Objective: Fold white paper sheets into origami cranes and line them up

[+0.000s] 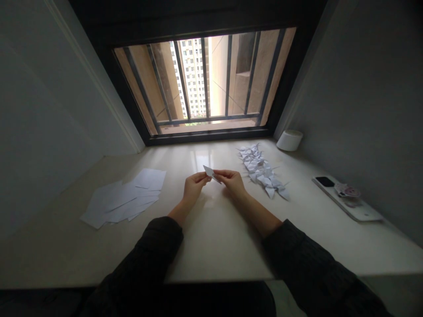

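Between my hands, a little above the white tabletop, is a small piece of white paper (208, 171) folded into a narrow pointed shape. My left hand (195, 185) pinches its left side with thumb and fingertips. From the other side my right hand (233, 179) grips it, fingers closed together. The fingers cover part of the folds. Right of my right hand lies a cluster of folded white paper cranes (259, 167), several in a slanting row. To the left, loose sheets of white paper (128, 198) overlap in a fanned pile.
A white cylindrical object (290, 140) stands in the back right corner by the wall. Along the right side lies a phone (360, 212) with a decorated grip on its back. A barred window (205, 137) with a dark frame closes off the far edge.
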A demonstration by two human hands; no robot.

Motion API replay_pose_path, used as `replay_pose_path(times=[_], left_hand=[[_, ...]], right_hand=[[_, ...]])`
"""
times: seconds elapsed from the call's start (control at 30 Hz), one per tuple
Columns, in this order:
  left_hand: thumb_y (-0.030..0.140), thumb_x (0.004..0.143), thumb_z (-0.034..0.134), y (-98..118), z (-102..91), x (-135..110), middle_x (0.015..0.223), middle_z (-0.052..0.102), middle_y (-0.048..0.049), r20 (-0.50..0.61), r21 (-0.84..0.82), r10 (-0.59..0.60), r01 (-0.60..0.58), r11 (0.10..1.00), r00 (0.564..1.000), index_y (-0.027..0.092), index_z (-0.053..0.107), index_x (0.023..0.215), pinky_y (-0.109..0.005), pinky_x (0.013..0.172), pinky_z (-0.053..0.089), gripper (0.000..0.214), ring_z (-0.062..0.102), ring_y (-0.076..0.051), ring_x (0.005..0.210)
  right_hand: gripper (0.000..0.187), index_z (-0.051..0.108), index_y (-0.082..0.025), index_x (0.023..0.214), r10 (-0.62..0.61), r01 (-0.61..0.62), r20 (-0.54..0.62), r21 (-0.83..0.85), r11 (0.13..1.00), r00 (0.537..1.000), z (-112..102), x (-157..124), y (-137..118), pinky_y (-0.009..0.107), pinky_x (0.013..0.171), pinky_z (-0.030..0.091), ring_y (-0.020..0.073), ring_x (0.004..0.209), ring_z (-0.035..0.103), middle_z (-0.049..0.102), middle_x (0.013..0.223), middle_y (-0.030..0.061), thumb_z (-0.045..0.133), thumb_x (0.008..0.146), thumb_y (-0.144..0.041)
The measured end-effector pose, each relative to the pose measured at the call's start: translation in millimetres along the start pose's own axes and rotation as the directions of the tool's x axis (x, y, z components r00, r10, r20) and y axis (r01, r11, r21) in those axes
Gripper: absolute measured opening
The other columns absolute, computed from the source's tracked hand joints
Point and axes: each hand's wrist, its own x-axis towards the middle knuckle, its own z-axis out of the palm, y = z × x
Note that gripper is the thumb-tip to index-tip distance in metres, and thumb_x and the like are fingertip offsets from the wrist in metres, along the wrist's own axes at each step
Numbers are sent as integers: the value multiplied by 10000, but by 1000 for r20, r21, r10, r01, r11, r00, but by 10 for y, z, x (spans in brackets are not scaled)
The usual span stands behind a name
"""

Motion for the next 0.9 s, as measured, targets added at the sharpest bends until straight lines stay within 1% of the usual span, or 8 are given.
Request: replay_pose_path(times=[0.07, 0.17, 0.3, 0.4, 0.57, 0.73, 0.8, 0.9], left_hand=[[345, 640, 707, 2, 2, -6, 869, 719, -78, -2, 10, 2, -2, 1000, 1000, 166, 712, 899, -300, 690, 462, 315, 647, -208, 820], [325, 627, 715, 10, 15, -16, 865, 720, -75, -4, 1, 16, -16, 1000, 1000, 166, 721, 873, -308, 710, 465, 293, 643, -203, 811], [314, 633, 710, 20, 29, -25, 855, 721, -71, -6, -8, 49, -49, 999, 999, 162, 726, 856, -323, 745, 468, 270, 641, -199, 802], [324, 641, 705, 23, 28, -31, 860, 721, -67, 1, 12, 66, -66, 998, 998, 166, 726, 862, -332, 762, 467, 273, 640, -203, 811], [331, 640, 705, 20, 17, -34, 841, 721, -63, 0, 35, 79, -79, 996, 997, 168, 733, 839, -332, 758, 465, 259, 638, -202, 794], [312, 635, 708, 24, 17, -33, 813, 718, -59, -24, 33, 63, -62, 998, 998, 164, 732, 820, -312, 730, 458, 238, 631, -189, 765], [299, 628, 711, 32, 22, -34, 785, 714, -56, -37, 26, 53, -52, 998, 998, 159, 730, 793, -302, 711, 455, 217, 628, -182, 743], [289, 615, 719, 47, 31, -34, 767, 711, -49, -51, 6, 47, -46, 999, 998, 160, 727, 762, -292, 693, 450, 196, 623, -174, 723]], right_hand=[[289, 741, -221, 864, -86, 84, -13, -121, 989, 996, 2, -21, 0, 318, 638, 458, 189, 686, 617, 729, 819, 53, 687, 645, -401], [212, 740, -266, 868, -216, 206, -7, -282, 937, 976, 4, -62, -17, 324, 667, 463, 197, 724, 626, 728, 861, 36, 643, 710, -368], [189, 731, -308, 897, -285, 259, -9, -391, 883, 959, 15, -115, -47, 343, 702, 461, 207, 727, 622, 727, 883, 17, 630, 744, -352], [189, 723, -325, 922, -329, 299, 20, -475, 828, 944, 22, -146, -69, 358, 731, 453, 224, 769, 629, 723, 910, 12, 607, 777, -358], [204, 713, -334, 952, -398, 378, 95, -565, 733, 913, 25, -177, -92, 350, 756, 449, 230, 842, 647, 715, 960, 11, 551, 830, -348], [210, 706, -329, 961, -435, 410, 134, -650, 640, 890, 23, -177, -71, 329, 751, 454, 212, 844, 652, 712, 973, 1, 531, 846, -311], [207, 703, -316, 956, -457, 432, 152, -668, 606, 877, 24, -172, -72, 324, 751, 456, 202, 840, 649, 711, 971, -1, 531, 846, -284], [179, 699, -273, 930, -514, 483, 170, -665, 569, 841, 30, -166, -98, 325, 775, 454, 198, 856, 625, 707, 941, 13, 550, 833, -255]])
